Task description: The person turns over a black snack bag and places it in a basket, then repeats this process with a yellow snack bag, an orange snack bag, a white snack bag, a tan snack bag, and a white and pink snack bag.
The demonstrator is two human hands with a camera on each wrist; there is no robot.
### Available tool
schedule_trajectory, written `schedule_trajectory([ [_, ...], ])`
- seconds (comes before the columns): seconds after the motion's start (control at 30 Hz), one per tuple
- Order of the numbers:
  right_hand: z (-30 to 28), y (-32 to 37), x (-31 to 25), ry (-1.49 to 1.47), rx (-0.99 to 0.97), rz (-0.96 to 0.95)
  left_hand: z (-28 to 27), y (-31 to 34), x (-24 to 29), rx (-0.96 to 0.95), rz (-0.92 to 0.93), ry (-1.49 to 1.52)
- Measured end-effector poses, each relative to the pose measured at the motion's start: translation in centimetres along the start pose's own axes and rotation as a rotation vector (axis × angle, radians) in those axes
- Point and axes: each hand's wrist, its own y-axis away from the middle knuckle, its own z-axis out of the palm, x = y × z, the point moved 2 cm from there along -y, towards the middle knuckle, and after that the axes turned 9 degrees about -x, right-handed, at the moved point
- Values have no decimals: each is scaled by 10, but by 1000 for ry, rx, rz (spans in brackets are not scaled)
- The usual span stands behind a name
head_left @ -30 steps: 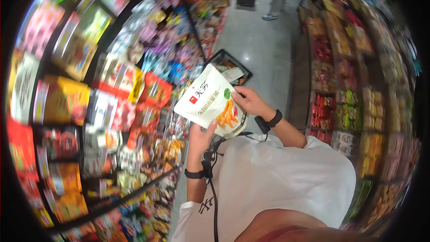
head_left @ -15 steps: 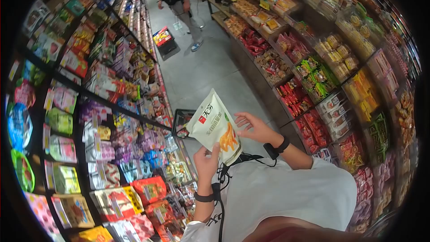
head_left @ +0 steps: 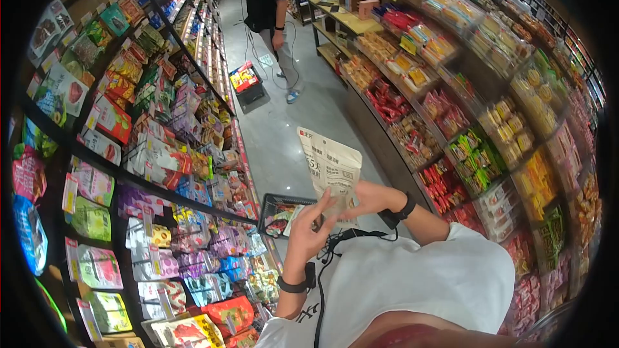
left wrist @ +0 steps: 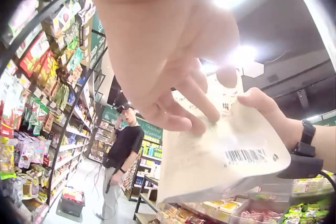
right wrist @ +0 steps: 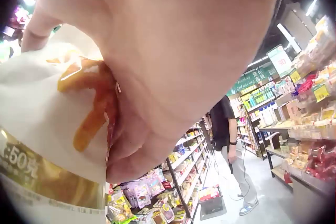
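Observation:
Both hands hold a cream-coloured snack pouch [head_left: 330, 161] in front of the body, its back with printed text turned up towards the head camera. My left hand [head_left: 308, 235] is at its lower left, and in the left wrist view its bent fingers [left wrist: 184, 108] lie against the printed back near a barcode. My right hand [head_left: 375, 198] grips the lower right edge. In the right wrist view the pouch front [right wrist: 52, 103] shows a picture of orange-brown food, partly hidden by the right palm. A black shopping basket [head_left: 265, 219] holding packets is below and behind the left hand.
Racks of bagged snacks [head_left: 171, 154] line the left side. Bins of wrapped sweets and pastries [head_left: 464, 154] run along the right. Up the aisle [head_left: 284, 135], a person in a black top [head_left: 261, 0] stands beside another black basket [head_left: 248, 93]. Black cables [head_left: 335, 238] hang at my waist.
The pouch has been turned over from its pictured front to its printed back. The right hand, apart from it half a second ago, now grips it. The head view has swung up the aisle.

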Motion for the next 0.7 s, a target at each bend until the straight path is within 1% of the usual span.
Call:
schedule_trajectory([
  [0.03, -10, -7, -2, -47, 25, -10, -5, -8, -7, -21, -21, 26],
  [0.13, -30, -18, 10, -213, 89, -7, -14, -33, -25, 207, -37, -53],
  [0.2, -45, -22, 29, -328, 123, 29, -19, -47, -48, 96, -106, -86],
  [0.23, -52, -25, 34, -383, 128, 9, -19, -53, -58, 34, -129, -84],
  [0.27, -58, -27, 44, -380, 105, 41, -16, -60, -67, -25, -154, -82],
  [0.3, -66, -30, 57, -377, 80, 69, -13, -68, -78, -114, -202, 45],
  [0.33, -77, -34, 68, -368, 53, 91, -7, -75, -87, -143, -246, 123],
  [0.4, -96, -45, 80, -354, 21, 55, 5, -100, -103, -189, -310, 267],
  [0.43, -112, -51, 88, -342, 8, 38, 6, -118, -100, -174, -297, 260],
  [0.47, -131, -57, 98, -343, -12, 44, 8, -137, -97, -156, -314, 305],
  [0.5, -145, -60, 108, -357, -32, 57, 8, -156, -100, -158, -339, 275],
  [0.53, -156, -61, 118, -382, -55, 74, 10, -171, -103, -163, -376, 248],
  [0.57, -172, -63, 130, -405, -23, 134, 12, -187, -109, -138, -392, 222],
  [0.63, -201, -66, 160, -323, -30, 166, 17, -227, -117, -79, -418, 169],
  [0.67, -234, -73, 172, -253, -29, 173, 22, -259, -117, -19, -384, 128],
  [0.7, -258, -78, 170, -204, -13, 121, 28, -281, -115, 29, -367, 85],
])
